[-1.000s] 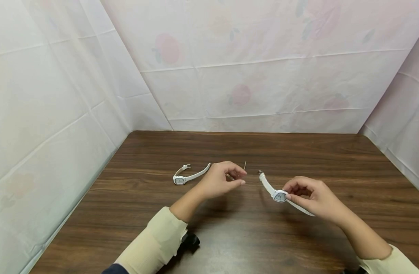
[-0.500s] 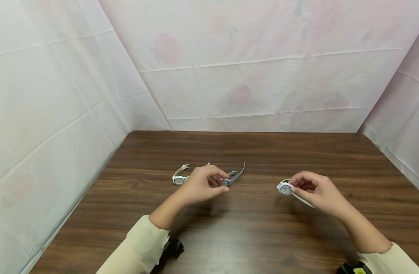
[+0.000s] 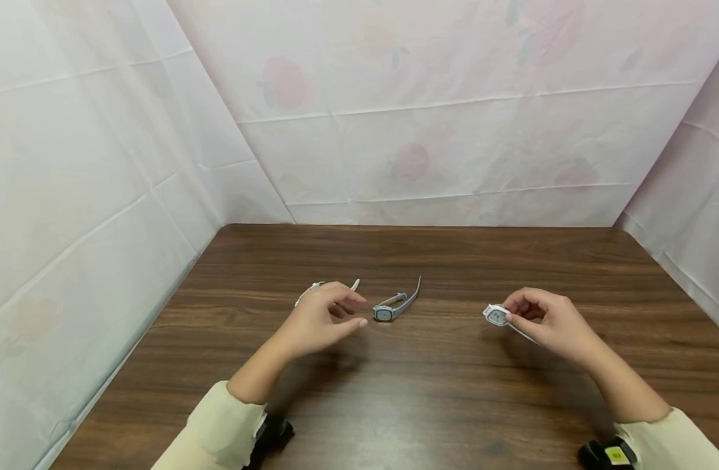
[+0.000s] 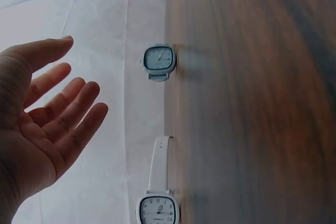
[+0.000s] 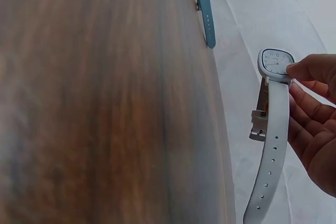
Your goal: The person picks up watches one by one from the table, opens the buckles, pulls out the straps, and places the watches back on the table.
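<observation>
My right hand [image 3: 547, 325] pinches a white wristwatch [image 3: 497, 316] by its case, above the right part of the table. In the right wrist view the held wristwatch [image 5: 276, 65] shows its dial, with the holed strap hanging down and the buckle end behind it. My left hand [image 3: 321, 320] holds nothing, its fingers loosely bent above the table. Behind it a second white wristwatch [image 3: 356, 284] is mostly hidden; the left wrist view shows this white wristwatch [image 4: 158, 209] more plainly. Just right of the left hand lies a blue-grey wristwatch [image 3: 384, 314], strap unfastened.
The brown wooden table [image 3: 430, 391] fills the lower view. White fabric [image 3: 453, 130] with faint fruit prints stands behind it and on both sides. Black wrist devices sit at both cuffs, one [image 3: 607, 454] with a yellow label.
My left hand has moved left, uncovering the blue-grey wristwatch and covering most of the white one lying there. My right hand has turned the held white wristwatch and lifted it slightly.
</observation>
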`<state>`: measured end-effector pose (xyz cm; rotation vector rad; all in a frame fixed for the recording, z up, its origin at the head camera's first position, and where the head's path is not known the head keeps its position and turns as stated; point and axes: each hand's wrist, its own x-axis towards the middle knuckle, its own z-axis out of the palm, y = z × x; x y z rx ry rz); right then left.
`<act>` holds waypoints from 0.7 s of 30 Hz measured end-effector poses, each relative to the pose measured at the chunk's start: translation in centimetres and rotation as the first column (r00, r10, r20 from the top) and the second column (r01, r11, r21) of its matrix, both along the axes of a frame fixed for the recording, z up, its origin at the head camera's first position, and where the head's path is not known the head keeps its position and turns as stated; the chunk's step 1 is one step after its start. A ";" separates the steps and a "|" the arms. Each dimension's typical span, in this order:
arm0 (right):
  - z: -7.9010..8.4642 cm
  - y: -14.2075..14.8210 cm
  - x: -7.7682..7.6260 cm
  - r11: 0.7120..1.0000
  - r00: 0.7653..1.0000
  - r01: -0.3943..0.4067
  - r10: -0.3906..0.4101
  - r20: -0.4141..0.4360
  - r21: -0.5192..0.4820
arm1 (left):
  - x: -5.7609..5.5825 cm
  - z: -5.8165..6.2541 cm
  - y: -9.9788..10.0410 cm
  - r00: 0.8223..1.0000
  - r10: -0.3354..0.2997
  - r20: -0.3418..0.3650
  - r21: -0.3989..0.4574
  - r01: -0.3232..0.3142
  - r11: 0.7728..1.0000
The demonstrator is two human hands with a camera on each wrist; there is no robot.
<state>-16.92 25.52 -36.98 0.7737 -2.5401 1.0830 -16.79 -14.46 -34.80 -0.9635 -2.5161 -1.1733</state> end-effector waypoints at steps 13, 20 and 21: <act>0.0 0.5 -1.4 0.999 0.998 0.021 -0.018 -0.058 0.050 | -0.1 0.2 -1.1 0.989 0.084 -0.121 -0.084 -0.095 0.992; -0.2 0.8 -2.2 0.996 0.998 0.040 -0.036 -0.056 0.076 | -0.6 -0.1 -1.7 0.981 0.131 -0.144 -0.125 -0.149 0.981; -0.2 0.9 -2.3 0.996 0.998 0.045 -0.041 -0.057 0.082 | -0.6 -0.1 -1.8 0.980 0.134 -0.148 -0.130 -0.153 0.980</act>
